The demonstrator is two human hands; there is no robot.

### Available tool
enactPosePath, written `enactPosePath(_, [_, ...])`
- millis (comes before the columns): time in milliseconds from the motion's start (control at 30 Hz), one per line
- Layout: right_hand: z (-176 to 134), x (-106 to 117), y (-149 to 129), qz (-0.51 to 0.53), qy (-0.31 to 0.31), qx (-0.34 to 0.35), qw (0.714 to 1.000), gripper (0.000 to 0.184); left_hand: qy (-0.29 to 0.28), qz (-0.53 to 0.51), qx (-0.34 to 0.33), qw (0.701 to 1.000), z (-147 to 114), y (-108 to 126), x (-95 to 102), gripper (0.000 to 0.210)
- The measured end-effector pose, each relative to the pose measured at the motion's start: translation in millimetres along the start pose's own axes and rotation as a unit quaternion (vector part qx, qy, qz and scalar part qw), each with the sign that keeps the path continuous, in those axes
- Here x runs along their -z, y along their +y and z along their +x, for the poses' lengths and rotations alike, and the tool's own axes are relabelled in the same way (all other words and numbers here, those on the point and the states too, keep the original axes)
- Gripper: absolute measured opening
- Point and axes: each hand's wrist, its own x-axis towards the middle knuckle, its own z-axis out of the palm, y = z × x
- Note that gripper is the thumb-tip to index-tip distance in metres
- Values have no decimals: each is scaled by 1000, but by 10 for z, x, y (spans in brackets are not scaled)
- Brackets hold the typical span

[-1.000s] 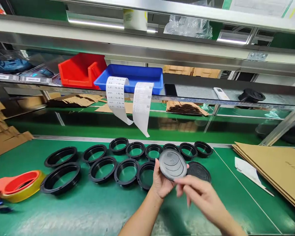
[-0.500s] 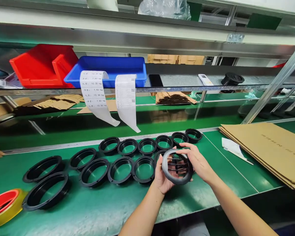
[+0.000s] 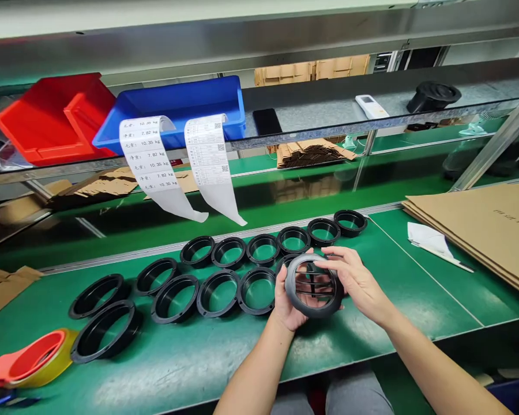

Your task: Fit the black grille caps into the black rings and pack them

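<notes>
Head view: a black vent cover [image 3: 313, 286] is gripped by the left hand [image 3: 288, 300] and right hand [image 3: 357, 282], near the black rings [image 3: 218, 291].

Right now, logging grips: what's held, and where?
Both hands, left hand and right hand, hold one black slatted ring by its outer rim, above the green table.

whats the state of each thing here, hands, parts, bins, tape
left hand: gripping the round black vent part
right hand: gripping the same part's far rim
round black vent part: held above the table, tilted
black rings: lying flat in two rows
blue tray: on shelf, paper strips hanging
tape roll: lying flat
</notes>
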Motion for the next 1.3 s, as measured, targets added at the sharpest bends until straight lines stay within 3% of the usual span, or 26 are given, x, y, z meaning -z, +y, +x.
enactPosePath(167, [-22, 8, 53, -37, -14, 33, 999, 48, 18, -33, -5, 999, 12, 0, 12, 88])
enactPosePath(300, [-56, -44, 65, -168, -100, 157, 968, 57, 40, -56, -69, 995, 21, -20, 24, 57])
enactPosePath(367, [-72, -72, 48, -214, -129, 175, 952, 74, 42, -55, -53, 996, 25, -42, 37, 52])
enactPosePath(467, [-54, -73, 26, -224, -172, 113, 953, 114, 37, -46, 6, 998, 29, -90, 63, 51])
enactPosePath(533, [30, -14, 86, -194, -216, 79, 954, 128, 26, -40, 26, 999, 34, -125, 75, 51])
enactPosePath(600, [208, 124, 270, -162, -216, 59, 961, 121, 1, -27, 38, 999, 44, -155, 74, 56])
enactPosePath(700, [639, 459, 784, -235, -89, -49, 967, 96, -34, 8, 40, 999, 66, -184, 66, 74])
enactPosePath(733, [797, 582, 989, -290, -39, -118, 949, 91, -43, 21, 37, 998, 75, -188, 72, 78])
enactPosePath(800, [1075, 795, 1378, -344, 4, -191, 919, 87, -65, 37, 36, 997, 93, -189, 106, 80])
enactPosePath(900, [1303, 954, 1801, -381, -9, -225, 897, 87, -111, 47, 41, 992, 127, -172, 206, 78])
enactPosePath(1033, [1264, 920, 2078, -418, -58, -232, 876, 89, -140, 50, 41, 988, 154, -141, 312, 75])
enactPosePath(1133, [1123, 914, 2162, -442, -90, -238, 860, 90, -110, 47, 36, 992, 141, -150, 298, 75])
enactPosePath(1300, [1093, 1107, 2105, -477, -109, -241, 838, 82, -52, 42, 36, 997, 126, -214, 237, 75])
